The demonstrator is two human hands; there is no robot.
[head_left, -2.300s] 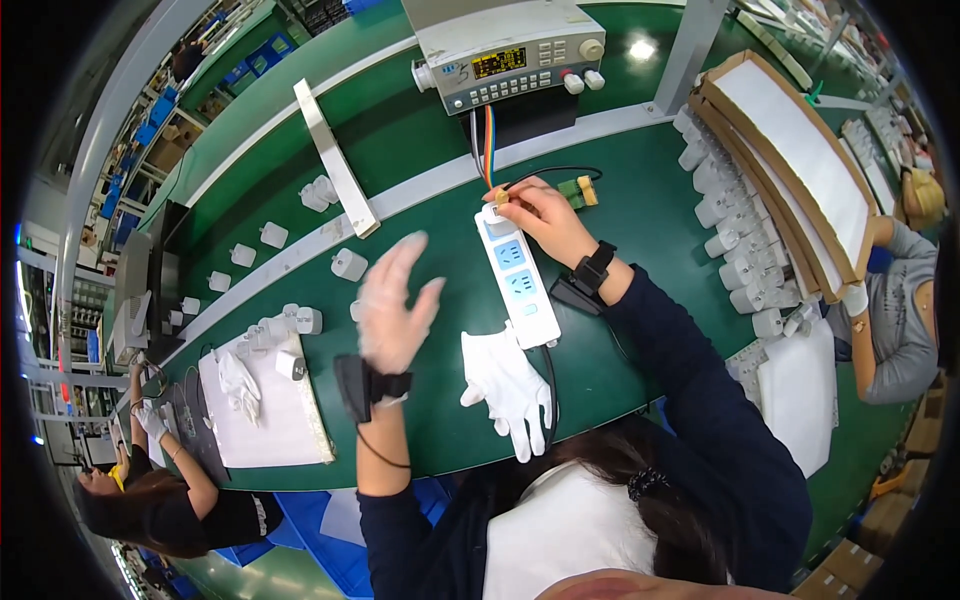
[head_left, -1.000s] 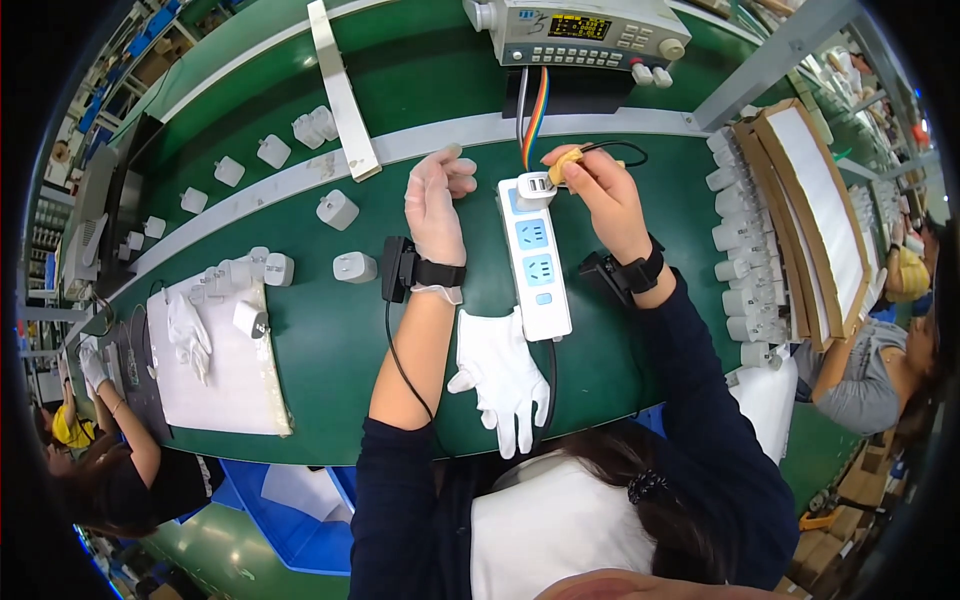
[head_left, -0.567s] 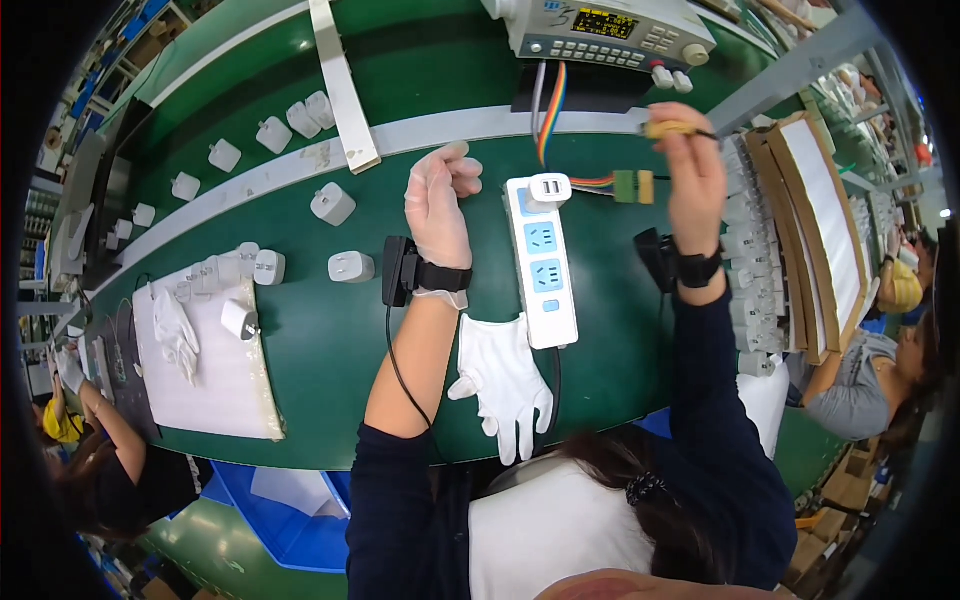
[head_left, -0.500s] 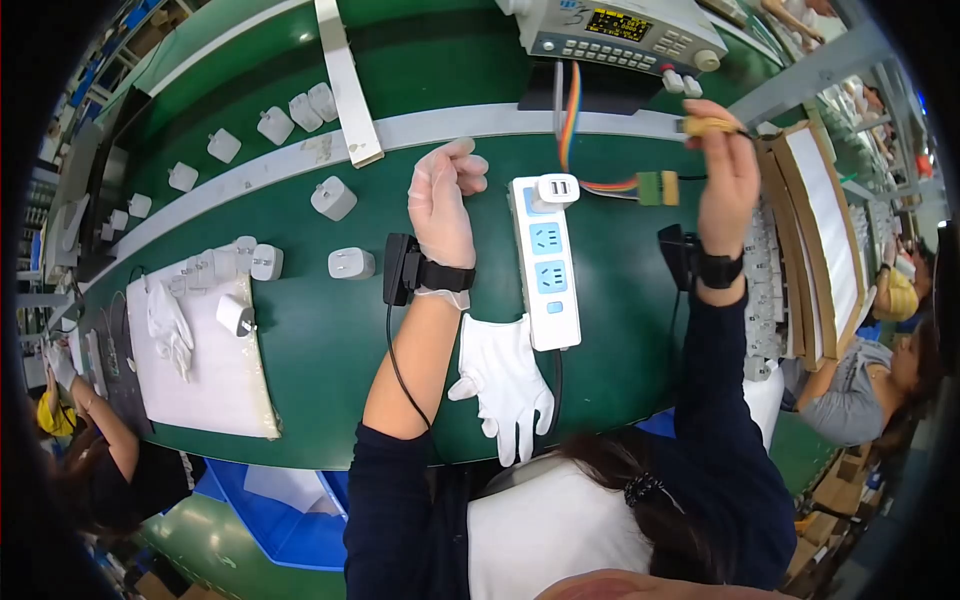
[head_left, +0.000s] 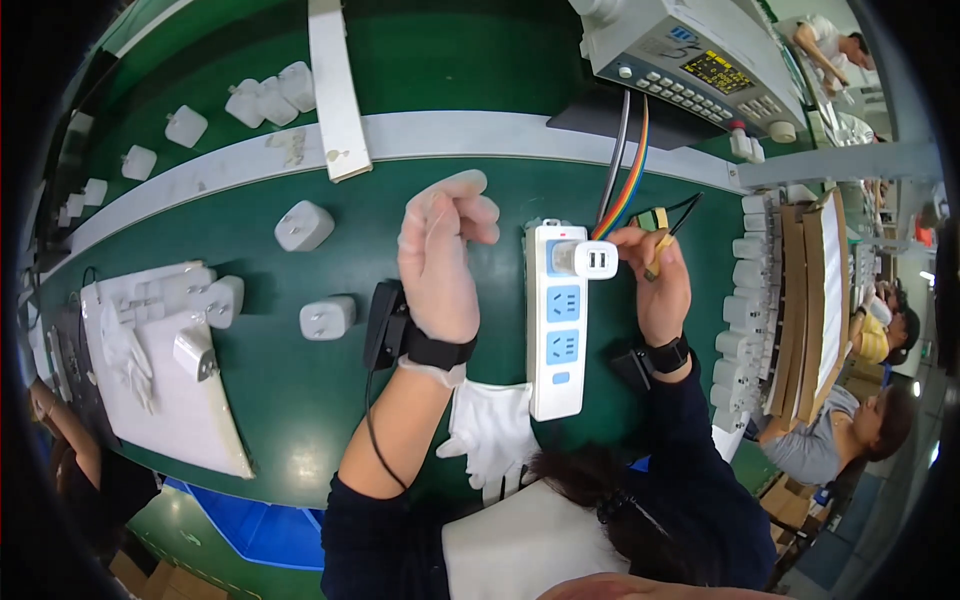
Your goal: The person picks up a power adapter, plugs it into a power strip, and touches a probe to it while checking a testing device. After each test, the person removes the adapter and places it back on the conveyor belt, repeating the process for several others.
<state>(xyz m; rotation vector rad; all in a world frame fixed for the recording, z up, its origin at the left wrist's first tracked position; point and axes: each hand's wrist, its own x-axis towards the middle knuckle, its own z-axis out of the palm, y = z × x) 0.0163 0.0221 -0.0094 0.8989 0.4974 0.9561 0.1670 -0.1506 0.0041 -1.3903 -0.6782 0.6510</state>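
Observation:
My left hand [head_left: 440,255], in a thin clear glove, hovers left of the power strip [head_left: 556,395]. Its fingers are loosely bent and apart, with nothing visible in them. Bare, my right hand [head_left: 663,300] pinches a small yellow plug [head_left: 657,256] on a black cable, just right of the strip. A white charger [head_left: 597,259] with two USB ports sits in the strip's top socket. Behind my right fingertips a green connector [head_left: 650,219] shows in part, by the rainbow ribbon cable [head_left: 627,195]. A white glove [head_left: 490,425] lies below my left wrist.
A bench meter [head_left: 690,75] with a lit display stands at the back right. Loose white chargers [head_left: 304,226] lie at left and behind the grey rail [head_left: 430,133]. More chargers [head_left: 742,313] line the right edge beside cardboard dividers [head_left: 800,310]. Other people work at both sides.
My right hand has come down and left with the yellow plug, from beside the meter to beside the charger. The view has shifted. My left hand stays raised with much the same pose.

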